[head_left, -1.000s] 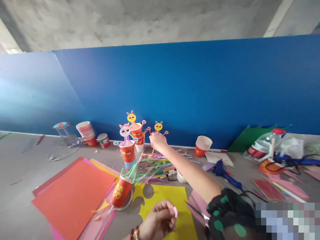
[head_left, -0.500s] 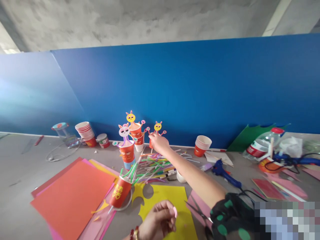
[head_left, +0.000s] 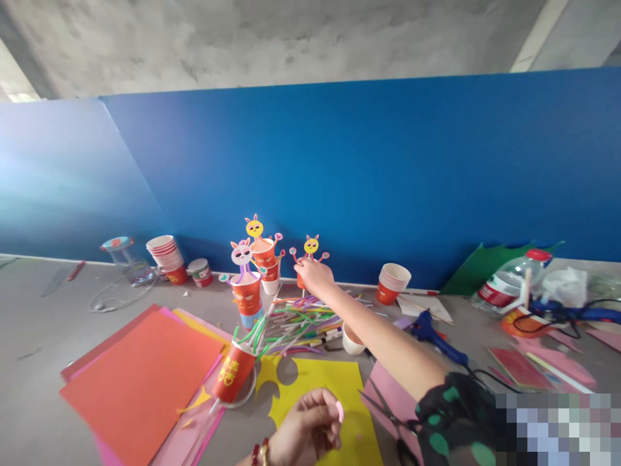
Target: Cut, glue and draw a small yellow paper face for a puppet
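My right hand [head_left: 315, 276] reaches far across the table and is closed round a small red paper cup craft. The craft's yellow bunny face [head_left: 311, 246] and pink straw arms rise above my fingers, and the cup itself is mostly hidden by them. It stands near the blue wall, just right of two similar crafts, one with a white bunny face [head_left: 242, 254] and one with a yellow bunny face [head_left: 255, 228]. My left hand [head_left: 310, 427] hovers low over a yellow sheet [head_left: 320, 378]. Its fingers are curled in, and whatever they hold is hidden.
A pile of coloured straws [head_left: 295, 320] lies below my right hand. A tilted red cup [head_left: 233, 370] holds green straws. Orange and pink sheets [head_left: 140, 375] lie left. Scissors [head_left: 388, 414], a blue glue gun [head_left: 436, 336], cup stacks [head_left: 392, 281] and a bottle [head_left: 509, 278] lie right.
My right hand has shifted slightly to the right along the wall with the yellow bunny cup craft. My left hand has stayed put.
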{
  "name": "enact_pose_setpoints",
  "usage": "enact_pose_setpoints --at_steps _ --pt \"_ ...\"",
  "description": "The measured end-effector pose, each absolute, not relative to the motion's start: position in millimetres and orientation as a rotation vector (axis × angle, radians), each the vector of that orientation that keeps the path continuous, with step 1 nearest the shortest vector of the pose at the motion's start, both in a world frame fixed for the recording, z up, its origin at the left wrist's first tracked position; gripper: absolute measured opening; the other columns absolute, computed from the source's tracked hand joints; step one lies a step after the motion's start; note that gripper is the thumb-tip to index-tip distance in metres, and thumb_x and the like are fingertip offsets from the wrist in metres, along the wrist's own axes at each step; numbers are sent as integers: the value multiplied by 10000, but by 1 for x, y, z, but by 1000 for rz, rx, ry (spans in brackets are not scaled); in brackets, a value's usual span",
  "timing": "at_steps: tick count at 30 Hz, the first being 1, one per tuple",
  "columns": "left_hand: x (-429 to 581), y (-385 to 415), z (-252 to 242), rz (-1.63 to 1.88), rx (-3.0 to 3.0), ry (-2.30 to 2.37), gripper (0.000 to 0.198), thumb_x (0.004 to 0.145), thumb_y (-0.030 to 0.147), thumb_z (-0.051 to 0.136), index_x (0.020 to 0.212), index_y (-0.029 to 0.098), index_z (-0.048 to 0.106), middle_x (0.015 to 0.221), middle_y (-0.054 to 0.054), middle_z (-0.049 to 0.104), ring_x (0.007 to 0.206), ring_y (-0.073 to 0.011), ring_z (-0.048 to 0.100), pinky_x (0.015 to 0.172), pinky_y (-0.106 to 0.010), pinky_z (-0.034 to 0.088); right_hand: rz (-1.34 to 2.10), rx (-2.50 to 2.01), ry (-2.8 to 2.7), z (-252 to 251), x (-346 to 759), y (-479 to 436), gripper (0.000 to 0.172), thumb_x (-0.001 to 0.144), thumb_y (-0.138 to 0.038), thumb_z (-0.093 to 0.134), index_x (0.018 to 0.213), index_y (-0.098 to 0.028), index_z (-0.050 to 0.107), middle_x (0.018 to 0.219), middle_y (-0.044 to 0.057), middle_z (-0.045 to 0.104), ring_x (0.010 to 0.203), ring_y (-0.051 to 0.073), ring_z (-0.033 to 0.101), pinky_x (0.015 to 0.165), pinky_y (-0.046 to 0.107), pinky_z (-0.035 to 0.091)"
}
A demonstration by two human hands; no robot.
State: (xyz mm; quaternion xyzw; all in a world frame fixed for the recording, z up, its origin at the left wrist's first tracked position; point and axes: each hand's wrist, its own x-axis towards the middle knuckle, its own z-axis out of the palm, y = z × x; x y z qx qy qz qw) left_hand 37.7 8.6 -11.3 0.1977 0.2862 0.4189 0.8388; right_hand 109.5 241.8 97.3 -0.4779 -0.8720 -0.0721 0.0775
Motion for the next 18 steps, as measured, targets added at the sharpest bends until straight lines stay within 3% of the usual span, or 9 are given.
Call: enact_pose_setpoints --at_steps 3,6,18 --pt "38 9 -11 886 419 605 309 606 290 916 674 126 663 528 10 561 446 -55 426 519 -212 348 -231 -1442 -2605 96 108 242 195 1022 -228 519 1165 -212 649 1294 94 613 1123 230 611 891 378 547" --pt "37 9 -11 881 418 606 309 605 285 915 669 127 657 526 12 556 450 -56 423 520 -213 342 -227 -1450 -2602 96 105 241 304 1028 -132 398 1135 -242 661 1322 95 604 1192 226 563 864 318 527" --pt "39 8 -12 874 418 605 310 614 279 912 680 121 654 533 9 558 451 -56 425 525 -216 333 -173 -1438 -2611 101 104 235 358 1003 -108 364 1222 -236 616 1346 101 576 1193 225 540 840 306 516"
